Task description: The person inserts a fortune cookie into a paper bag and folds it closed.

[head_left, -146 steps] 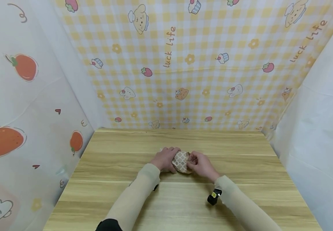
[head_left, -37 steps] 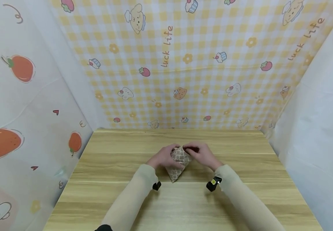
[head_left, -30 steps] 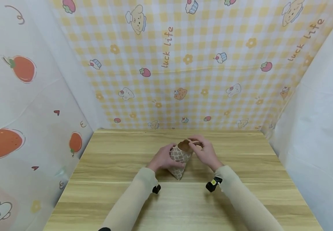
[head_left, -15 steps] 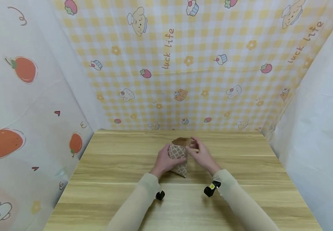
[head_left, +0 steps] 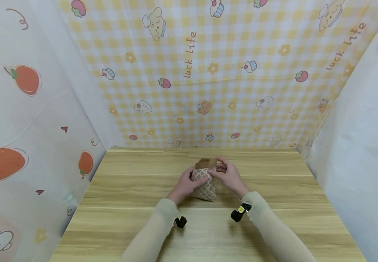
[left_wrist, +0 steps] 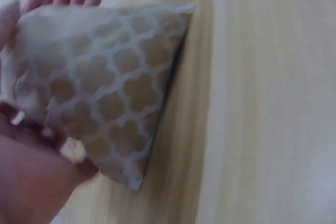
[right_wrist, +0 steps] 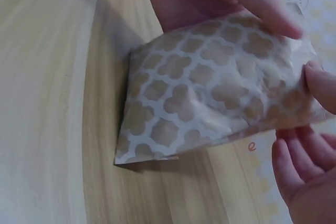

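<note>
A patterned brown paper bag (head_left: 205, 189) stands upright on the table near its middle, its mouth open at the top and its plain brown inside showing. My left hand (head_left: 186, 185) grips the bag from the left, with the thumb across its front. At the upper right edge my right hand (head_left: 229, 177) pinches the rim between thumb and fingers. In the right wrist view the bag (right_wrist: 194, 87) looks creased near the top, its lower edge on the wood. The left wrist view shows the same bag (left_wrist: 115, 82) from the other side, a little blurred. What lies inside is hidden.
The wooden table (head_left: 126, 182) spreads around both hands. Behind it hangs a yellow checked cloth (head_left: 175, 94). White sheets close off the left side (head_left: 51, 112) and the right side (head_left: 359, 145). A small black camera sits on each wrist.
The bag was lying low and folded, its mouth closed; it was then tilted up, its mouth spread apart. Now it stands more upright, and the right hand has moved along to its right rim.
</note>
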Tool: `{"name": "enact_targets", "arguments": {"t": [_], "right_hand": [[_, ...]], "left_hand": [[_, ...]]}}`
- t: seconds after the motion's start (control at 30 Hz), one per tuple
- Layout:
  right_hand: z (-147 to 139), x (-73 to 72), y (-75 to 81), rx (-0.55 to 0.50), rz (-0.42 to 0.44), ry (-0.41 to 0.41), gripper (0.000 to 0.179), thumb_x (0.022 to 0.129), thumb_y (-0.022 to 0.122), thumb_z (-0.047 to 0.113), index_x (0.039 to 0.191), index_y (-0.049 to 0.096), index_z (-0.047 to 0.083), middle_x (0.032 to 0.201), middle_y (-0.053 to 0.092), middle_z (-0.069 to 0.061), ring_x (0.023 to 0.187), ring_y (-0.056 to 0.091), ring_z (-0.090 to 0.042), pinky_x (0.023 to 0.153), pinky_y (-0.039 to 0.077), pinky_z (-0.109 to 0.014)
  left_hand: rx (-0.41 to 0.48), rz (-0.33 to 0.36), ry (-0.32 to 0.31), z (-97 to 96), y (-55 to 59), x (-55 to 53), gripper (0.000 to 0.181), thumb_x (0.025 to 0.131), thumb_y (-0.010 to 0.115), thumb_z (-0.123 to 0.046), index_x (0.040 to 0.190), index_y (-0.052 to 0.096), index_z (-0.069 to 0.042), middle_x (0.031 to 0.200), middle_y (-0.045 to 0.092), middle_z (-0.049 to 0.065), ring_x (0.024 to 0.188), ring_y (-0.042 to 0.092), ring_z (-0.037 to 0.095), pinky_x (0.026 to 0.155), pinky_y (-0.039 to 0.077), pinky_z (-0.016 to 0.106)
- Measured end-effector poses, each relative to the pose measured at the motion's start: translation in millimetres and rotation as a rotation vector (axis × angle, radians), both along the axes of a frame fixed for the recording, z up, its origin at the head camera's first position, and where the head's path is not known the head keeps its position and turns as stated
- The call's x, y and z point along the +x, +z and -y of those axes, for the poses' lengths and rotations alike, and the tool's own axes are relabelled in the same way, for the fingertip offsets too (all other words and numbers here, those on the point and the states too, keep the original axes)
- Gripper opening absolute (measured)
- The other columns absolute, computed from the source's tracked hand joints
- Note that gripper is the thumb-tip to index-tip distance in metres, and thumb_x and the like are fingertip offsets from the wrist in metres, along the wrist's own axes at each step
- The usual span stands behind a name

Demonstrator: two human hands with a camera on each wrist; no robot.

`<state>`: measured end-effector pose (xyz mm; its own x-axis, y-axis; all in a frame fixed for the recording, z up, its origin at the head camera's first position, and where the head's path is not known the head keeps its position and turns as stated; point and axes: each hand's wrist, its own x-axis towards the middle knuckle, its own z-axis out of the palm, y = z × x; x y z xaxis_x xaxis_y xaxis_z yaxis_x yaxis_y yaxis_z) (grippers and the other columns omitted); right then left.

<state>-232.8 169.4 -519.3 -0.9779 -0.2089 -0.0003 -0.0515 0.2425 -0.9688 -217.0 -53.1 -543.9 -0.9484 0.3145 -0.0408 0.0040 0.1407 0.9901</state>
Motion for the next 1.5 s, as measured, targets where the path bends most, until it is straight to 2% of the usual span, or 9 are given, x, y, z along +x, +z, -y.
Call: {"name": "enact_targets", "arguments": {"t": [0.13,0.37,0.5,0.6,0.73,1.03,1.17,1.3,1.5], "right_hand": [[-2.2,-1.2,2.2,-0.015,-0.018,0.031,0.07,0.095,0.079,0.014,0.155,0.045,0.001,0.128,0.07,-0.021,0.114,0.069,-0.033,0.091,0.059,-0.031],[-2.8,0.2,2.2,-0.01,0.005,0.055,0.065,0.096,0.079,0.021,0.151,0.05,-0.001,0.13,0.067,-0.018,0.114,0.067,-0.026,0.094,0.059,-0.032],[-1.2,1.3,1.9,-0.02,0.0,0.098,0.045,0.095,0.081,0.022,0.127,0.063,-0.005,0.103,0.07,-0.008,0.087,0.066,-0.015,0.082,0.062,-0.039],[0.5,2.2,2.7,-0.009,-0.015,0.103,0.031,0.096,0.079,0.02,0.114,0.068,-0.002,0.092,0.07,-0.004,0.079,0.066,-0.019,0.078,0.061,-0.048],[1.5,1.4,2.8,0.01,-0.025,0.087,0.023,0.096,0.079,0.019,0.113,0.074,0.005,0.096,0.075,-0.006,0.086,0.07,-0.031,0.08,0.061,-0.05],[-3.5,-2.6,1.5,0.045,-0.086,0.074,0.019,0.093,0.081,0.014,0.109,0.075,0.005,0.088,0.077,-0.006,0.078,0.07,-0.025,0.079,0.058,-0.06],[-5.8,-3.1,0.7,0.025,-0.078,0.093,0.02,0.093,0.081,0.013,0.108,0.074,0.003,0.08,0.074,-0.004,0.078,0.07,-0.032,0.08,0.059,-0.06],[-6.8,-3.9,1.6,0.001,-0.048,0.122,0.023,0.094,0.08,0.012,0.111,0.071,0.0,0.076,0.073,-0.005,0.076,0.072,-0.027,0.081,0.06,-0.059],[-7.7,-3.6,4.5,-0.013,-0.012,0.135,0.019,0.095,0.078,0.01,0.109,0.072,-0.002,0.088,0.079,-0.011,0.08,0.075,-0.02,0.084,0.06,-0.06]], "left_hand": [[0.107,0.017,-0.019,7.9,5.4,-0.6,0.049,0.094,0.08,-0.024,0.137,0.062,-0.007,0.119,0.071,0.01,0.101,0.07,0.021,0.089,0.06,0.038],[0.093,0.023,0.109,8.6,8.2,-1.2,0.035,0.088,0.087,-0.022,0.108,0.066,-0.005,0.096,0.069,0.003,0.084,0.065,0.015,0.073,0.057,0.029],[0.103,0.036,0.145,4.8,10.6,0.5,0.04,0.087,0.088,-0.024,0.114,0.068,-0.005,0.1,0.071,0.005,0.085,0.068,0.017,0.075,0.058,0.03],[0.102,0.04,0.157,3.2,12.1,1.8,0.041,0.087,0.088,-0.024,0.115,0.068,-0.003,0.101,0.072,0.008,0.086,0.069,0.017,0.076,0.059,0.031],[0.1,0.039,0.157,3.1,12.6,2.0,0.039,0.088,0.087,-0.026,0.114,0.068,-0.003,0.101,0.071,0.008,0.086,0.069,0.017,0.077,0.06,0.032],[0.114,-0.048,0.121,17.2,5.6,-5.9,0.022,0.093,0.082,-0.022,0.09,0.069,-0.004,0.071,0.06,-0.003,0.065,0.054,0.011,0.063,0.05,0.028],[0.118,-0.066,0.103,21.5,4.8,-6.3,0.02,0.094,0.081,-0.021,0.091,0.072,-0.004,0.064,0.055,-0.005,0.059,0.048,0.009,0.058,0.045,0.026],[0.101,-0.089,0.115,23.4,6.1,-5.2,0.02,0.093,0.082,-0.02,0.089,0.072,-0.003,0.06,0.049,-0.006,0.055,0.041,0.008,0.053,0.038,0.023],[0.111,-0.098,0.16,21.7,9.5,-5.9,0.017,0.089,0.084,-0.008,0.094,0.074,0.004,0.074,0.07,-0.004,0.066,0.062,0.007,0.062,0.053,0.02]]}}
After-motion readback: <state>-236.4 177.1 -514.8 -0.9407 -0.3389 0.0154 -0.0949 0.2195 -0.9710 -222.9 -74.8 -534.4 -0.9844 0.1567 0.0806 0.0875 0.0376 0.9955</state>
